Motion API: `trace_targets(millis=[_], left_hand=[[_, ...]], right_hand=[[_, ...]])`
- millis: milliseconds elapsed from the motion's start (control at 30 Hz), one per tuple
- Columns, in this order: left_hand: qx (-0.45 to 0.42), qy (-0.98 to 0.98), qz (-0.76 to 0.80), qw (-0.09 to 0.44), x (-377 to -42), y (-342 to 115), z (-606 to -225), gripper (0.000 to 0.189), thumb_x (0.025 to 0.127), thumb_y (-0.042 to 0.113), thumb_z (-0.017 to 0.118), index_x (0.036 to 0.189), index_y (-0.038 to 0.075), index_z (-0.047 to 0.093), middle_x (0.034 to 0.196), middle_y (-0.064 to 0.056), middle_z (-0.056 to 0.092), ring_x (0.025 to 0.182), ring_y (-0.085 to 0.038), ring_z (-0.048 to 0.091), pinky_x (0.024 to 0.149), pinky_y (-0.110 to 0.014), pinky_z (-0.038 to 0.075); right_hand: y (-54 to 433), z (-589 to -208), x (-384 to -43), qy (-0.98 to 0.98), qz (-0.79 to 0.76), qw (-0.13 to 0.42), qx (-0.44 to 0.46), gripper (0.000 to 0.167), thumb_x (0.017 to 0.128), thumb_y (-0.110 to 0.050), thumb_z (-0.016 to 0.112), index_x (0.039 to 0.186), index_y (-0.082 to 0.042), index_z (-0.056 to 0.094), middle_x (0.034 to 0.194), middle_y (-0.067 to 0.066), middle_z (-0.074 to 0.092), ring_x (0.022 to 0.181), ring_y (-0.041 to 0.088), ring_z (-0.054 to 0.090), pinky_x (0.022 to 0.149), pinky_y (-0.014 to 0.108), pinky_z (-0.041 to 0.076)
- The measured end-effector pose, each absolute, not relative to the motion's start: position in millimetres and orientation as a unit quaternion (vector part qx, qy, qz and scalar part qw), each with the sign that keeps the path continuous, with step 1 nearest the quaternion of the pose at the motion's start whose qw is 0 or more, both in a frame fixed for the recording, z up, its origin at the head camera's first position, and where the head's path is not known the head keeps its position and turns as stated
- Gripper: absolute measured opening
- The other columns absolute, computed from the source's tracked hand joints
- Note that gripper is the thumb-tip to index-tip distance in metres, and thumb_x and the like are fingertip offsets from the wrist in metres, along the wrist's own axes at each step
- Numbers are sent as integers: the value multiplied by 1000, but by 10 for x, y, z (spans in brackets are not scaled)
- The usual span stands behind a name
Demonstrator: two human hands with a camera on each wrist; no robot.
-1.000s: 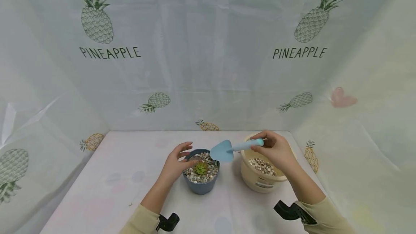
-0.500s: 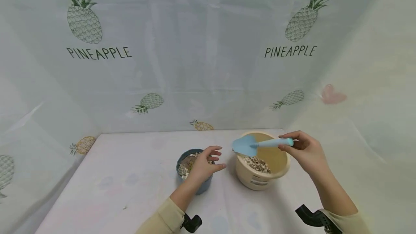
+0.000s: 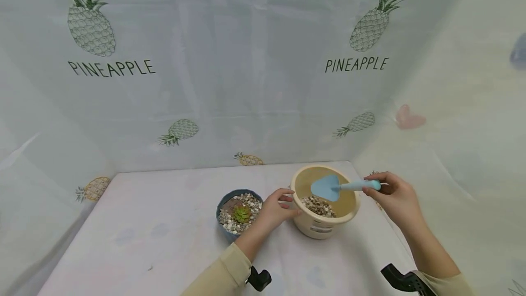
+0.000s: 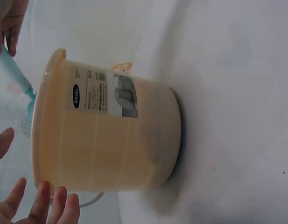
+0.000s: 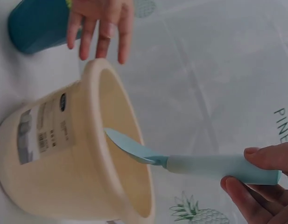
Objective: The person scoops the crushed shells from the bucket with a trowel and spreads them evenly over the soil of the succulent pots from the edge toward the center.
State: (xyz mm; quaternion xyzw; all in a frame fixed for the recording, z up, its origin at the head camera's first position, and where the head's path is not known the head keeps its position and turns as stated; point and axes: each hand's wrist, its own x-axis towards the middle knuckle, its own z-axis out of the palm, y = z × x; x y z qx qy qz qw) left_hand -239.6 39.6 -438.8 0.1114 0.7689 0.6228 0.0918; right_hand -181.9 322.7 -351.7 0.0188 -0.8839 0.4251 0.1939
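My right hand (image 3: 396, 198) pinches the end of a light blue trowel (image 3: 326, 188) by its handle. The blade hangs over the mouth of a cream bucket (image 3: 322, 230) with pebbles (image 3: 318, 206) in the bottom. In the right wrist view the trowel (image 5: 204, 166) lies nearly level above the rim. At the bucket's left side is my left hand (image 3: 273, 211), fingers spread and relaxed, fingertips right at the rim. The left wrist view shows those fingers (image 4: 40, 205) beside the bucket's wall (image 4: 111, 154). Left of this hand stands a blue pot (image 3: 223, 229) holding a green succulent (image 3: 241, 214) among pebbles.
A white, faintly patterned cloth covers the table (image 3: 156, 223). Behind rises a pale curtain (image 3: 230, 81) printed with pineapples, and more sheeting (image 3: 464, 150) hangs close on the right. A small dark speck (image 3: 150, 268) lies on the cloth at the left front.
My left hand has moved right, from the pot across to the bucket's rim. My right hand has carried the trowel right, from beside the pot to over the bucket. The view has turned slightly right.
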Motion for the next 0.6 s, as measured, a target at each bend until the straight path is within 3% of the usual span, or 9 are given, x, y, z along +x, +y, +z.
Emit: trace_targets(millis=[133,367,600], left_hand=[[83,773,624,85,-2429,477,-4390,53,75,11,85,123,6,62,101,-4,62,91,-22,61,71,-37,53],[56,777,622,75,-2500,565,-4410,50,76,8,83,122,4,61,89,-4,61,74,-16,58,60,-29,49],[55,766,636,83,-2546,582,-4454,48,76,4,83,119,5,61,84,-5,61,70,-16,58,57,-27,47]], right_hand=[[3218,-3571,-1874,-900,394,184,19,24,87,-9,74,109,0,66,109,15,61,77,1,63,64,18,51],[3211,-3711,-2019,-916,366,163,30,24,84,-2,75,106,0,67,100,17,64,78,21,66,62,23,52],[3197,-3848,-2218,-926,354,125,41,22,85,-1,74,106,1,66,101,19,65,81,27,66,60,29,52]])
